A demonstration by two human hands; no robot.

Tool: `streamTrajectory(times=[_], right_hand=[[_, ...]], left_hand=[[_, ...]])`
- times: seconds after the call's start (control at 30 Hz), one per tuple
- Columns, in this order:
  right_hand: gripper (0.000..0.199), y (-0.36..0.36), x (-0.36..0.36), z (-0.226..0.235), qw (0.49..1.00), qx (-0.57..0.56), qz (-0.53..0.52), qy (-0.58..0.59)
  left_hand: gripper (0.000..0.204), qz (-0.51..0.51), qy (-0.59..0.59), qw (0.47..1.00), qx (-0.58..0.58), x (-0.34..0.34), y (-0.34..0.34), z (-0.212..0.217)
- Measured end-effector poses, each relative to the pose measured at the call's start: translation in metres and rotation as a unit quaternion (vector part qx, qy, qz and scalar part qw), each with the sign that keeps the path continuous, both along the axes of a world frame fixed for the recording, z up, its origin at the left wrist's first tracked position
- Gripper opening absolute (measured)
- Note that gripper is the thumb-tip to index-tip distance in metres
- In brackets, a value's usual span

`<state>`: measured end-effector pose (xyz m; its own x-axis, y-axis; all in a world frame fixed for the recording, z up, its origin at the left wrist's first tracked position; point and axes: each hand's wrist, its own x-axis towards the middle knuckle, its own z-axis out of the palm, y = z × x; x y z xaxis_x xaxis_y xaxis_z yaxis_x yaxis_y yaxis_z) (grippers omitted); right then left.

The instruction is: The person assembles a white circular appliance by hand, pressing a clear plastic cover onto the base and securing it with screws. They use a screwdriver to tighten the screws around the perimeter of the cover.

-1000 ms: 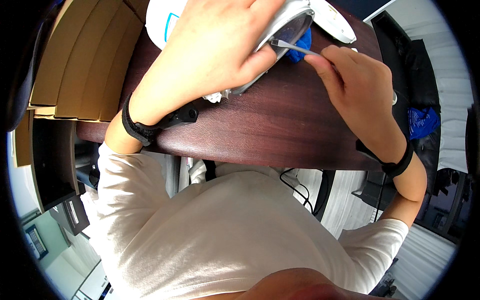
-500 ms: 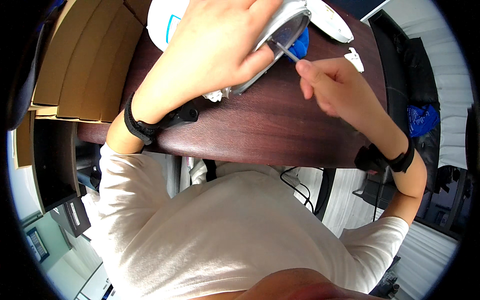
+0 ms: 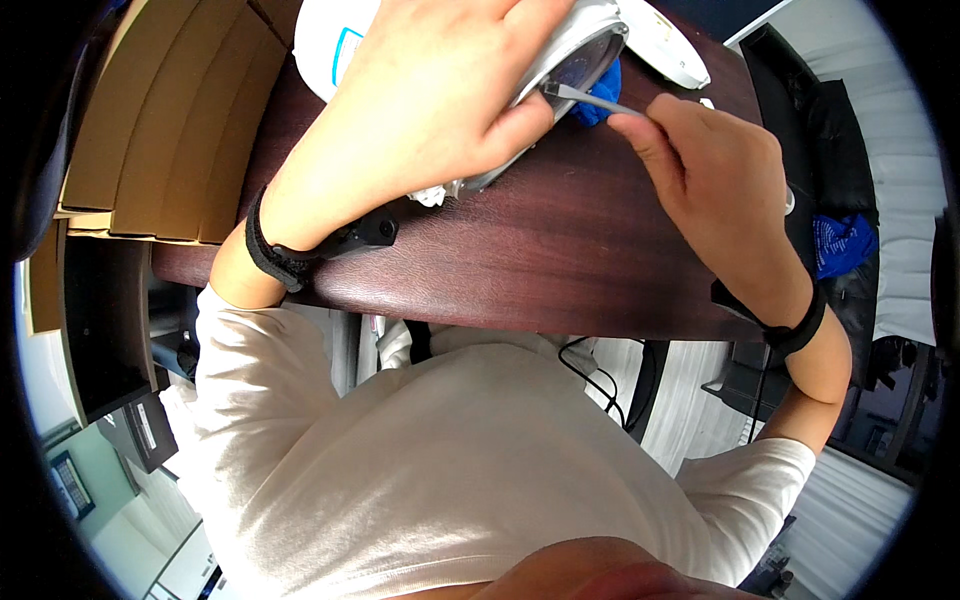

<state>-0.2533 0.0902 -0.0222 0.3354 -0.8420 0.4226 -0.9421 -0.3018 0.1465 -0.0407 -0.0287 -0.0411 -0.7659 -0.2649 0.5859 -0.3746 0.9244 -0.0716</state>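
My left hand (image 3: 440, 100) is closed over a silver-grey housing (image 3: 590, 25) with a rounded rim and a dark, glassy-looking inside. Its thumb presses along the near edge of that rim. Between the thumb and fingers of my right hand (image 3: 710, 170) is a slim grey metal tool (image 3: 595, 100). The tool's flat tip touches or nearly touches the inner rim, just beside my left thumb; the exact contact is too small to tell. Behind the housing sits a crumpled blue thing (image 3: 600, 95). Most of the housing lies hidden under my left hand.
The dark wooden table (image 3: 520, 260) bears a white round object (image 3: 318, 50) at far left and a white curved cover (image 3: 668, 45) at far right. Brown cardboard boxes (image 3: 170, 120) line the left edge. A black sofa (image 3: 850, 150) holds a blue bag (image 3: 843, 245).
My right hand has moved right and turned, so its back now faces up. The tool lies flatter, its tip still at the rim. My left hand has barely moved.
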Motion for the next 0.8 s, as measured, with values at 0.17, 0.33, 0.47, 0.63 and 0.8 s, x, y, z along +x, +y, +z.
streamTrajectory(times=[0.17,0.33,0.47,0.63,0.8], right_hand=[[0.041,0.0,0.003,0.0,1.0,-0.026,0.009,0.014],[0.041,0.001,0.0,0.001,1.0,-0.015,-0.008,0.023],[0.04,0.0,-0.001,0.0,1.0,-0.011,0.0,0.003],[0.046,-0.003,0.006,-0.002,0.991,0.073,0.001,-0.112],[0.052,-0.005,0.002,0.009,0.705,0.506,-0.139,-0.477]], left_hand=[[0.074,0.002,-0.004,1.0,0.0,0.0,0.001,0.0],[0.074,0.011,-0.014,1.0,0.004,0.0,0.001,0.001],[0.074,0.029,-0.039,0.999,0.02,0.0,0.003,0.004],[0.074,0.027,-0.031,0.999,0.026,0.0,0.006,0.006],[0.074,0.017,-0.017,0.999,0.021,0.0,0.008,0.008]])
